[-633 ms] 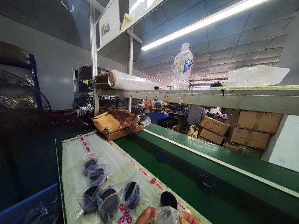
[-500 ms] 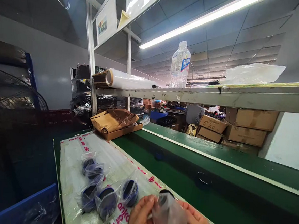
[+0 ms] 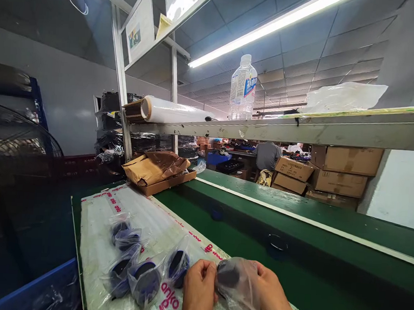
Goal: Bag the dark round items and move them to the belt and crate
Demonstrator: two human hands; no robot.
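Green conveyor belt (image 3: 293, 236) under shelving, both hands' fingers (image 3: 202, 272) apparently pinching a clear bag (image 3: 240, 289) round a dark disc (image 3: 227, 275).

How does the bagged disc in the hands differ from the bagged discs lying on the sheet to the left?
The held disc is gripped in its clear bag between the left hand and right hand; the bagged discs lie untouched on the printed sheet. The held disc is single, while the bagged discs form a cluster. All are dark, round pieces in clear plastic bags.
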